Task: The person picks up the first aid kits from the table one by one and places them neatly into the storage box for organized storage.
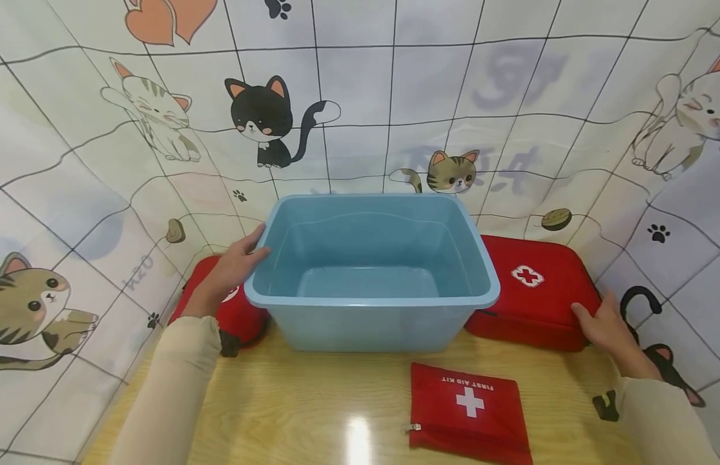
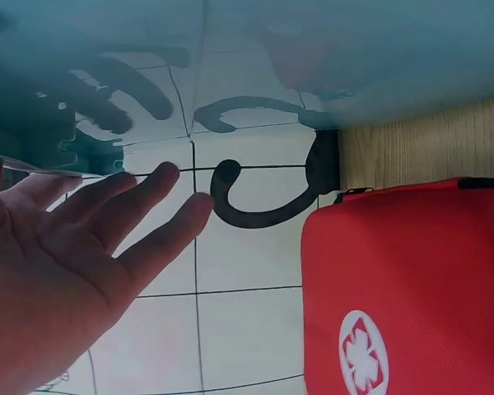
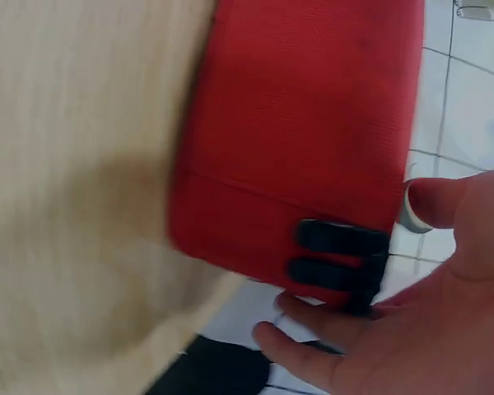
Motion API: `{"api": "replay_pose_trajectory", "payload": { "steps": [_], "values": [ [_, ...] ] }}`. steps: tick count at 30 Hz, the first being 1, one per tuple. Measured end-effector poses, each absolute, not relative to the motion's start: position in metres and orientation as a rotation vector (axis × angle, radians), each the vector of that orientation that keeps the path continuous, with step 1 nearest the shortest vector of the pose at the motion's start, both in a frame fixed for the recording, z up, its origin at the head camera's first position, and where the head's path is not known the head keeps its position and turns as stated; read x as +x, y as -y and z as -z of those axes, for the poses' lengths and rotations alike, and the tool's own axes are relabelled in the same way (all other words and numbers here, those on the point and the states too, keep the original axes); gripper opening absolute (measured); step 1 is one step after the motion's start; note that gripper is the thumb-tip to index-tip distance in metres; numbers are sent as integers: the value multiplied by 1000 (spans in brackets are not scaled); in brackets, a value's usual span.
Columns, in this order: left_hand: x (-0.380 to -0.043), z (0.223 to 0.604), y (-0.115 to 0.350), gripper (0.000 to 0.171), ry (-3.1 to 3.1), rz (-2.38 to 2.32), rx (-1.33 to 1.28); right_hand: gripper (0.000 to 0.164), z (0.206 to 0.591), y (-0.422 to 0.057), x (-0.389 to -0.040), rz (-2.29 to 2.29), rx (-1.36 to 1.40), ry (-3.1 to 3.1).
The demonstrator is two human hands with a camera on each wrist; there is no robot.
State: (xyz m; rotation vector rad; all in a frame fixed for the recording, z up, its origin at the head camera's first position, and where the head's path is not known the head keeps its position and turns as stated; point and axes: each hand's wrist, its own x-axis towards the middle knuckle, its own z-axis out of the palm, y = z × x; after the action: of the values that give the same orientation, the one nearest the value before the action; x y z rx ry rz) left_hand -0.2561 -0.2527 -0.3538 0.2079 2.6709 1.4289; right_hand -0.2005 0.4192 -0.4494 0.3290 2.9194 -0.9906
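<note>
- The blue bin [image 1: 368,326] stands at the centre of the head view, upright on the wood-grain surface [image 1: 301,400], its inside showing bare to the bottom.
- At centre left, the left hand [image 1: 237,258] touches the bin's left rim, the thumb reaching over the edge; in the left wrist view the other fingers are straight and spread by the outer wall, not wrapped round anything.
- The large red case [image 1: 534,290] lies flat at centre right, just beside the bin, a white cross emblem on its top.
- At the right of the frame, the right hand [image 1: 606,326] is at the outer end of that case, thumb at the top edge and fingers loosely extended along the end, not clenched; how firmly it presses cannot be told.
- The right wrist view shows two black straps [image 3: 337,239] on the case end, next to the fingers; the case is slightly blurred there.
- A smaller red bag [image 1: 237,316] sits at centre left, partly hidden under the left forearm.
- A flat red pouch [image 1: 470,410] lies at lower right of centre, lettered FIRST AID KIT upside down, with a white cross.
- A white sheet [image 1: 360,97] printed with cats and grid lines fills the upper frame.
</note>
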Motion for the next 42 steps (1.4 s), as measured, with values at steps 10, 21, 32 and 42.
{"api": "replay_pose_trajectory", "payload": {
  "steps": [10,21,32,42],
  "values": [
    [-262,353,248,75,-2603,-1478,105,96,469,-439,-183,1440,585,-2526],
    [-258,355,252,73,-2615,-1483,68,85,475,-438,-184,2051,584,-2059],
    [-257,357,253,73,-2618,-1483,24,30,481,-442,-185,2416,512,-1593],
    [-260,359,253,72,-2626,-1501,22,85,477,-440,-192,2477,713,-1381]
  ]
}}
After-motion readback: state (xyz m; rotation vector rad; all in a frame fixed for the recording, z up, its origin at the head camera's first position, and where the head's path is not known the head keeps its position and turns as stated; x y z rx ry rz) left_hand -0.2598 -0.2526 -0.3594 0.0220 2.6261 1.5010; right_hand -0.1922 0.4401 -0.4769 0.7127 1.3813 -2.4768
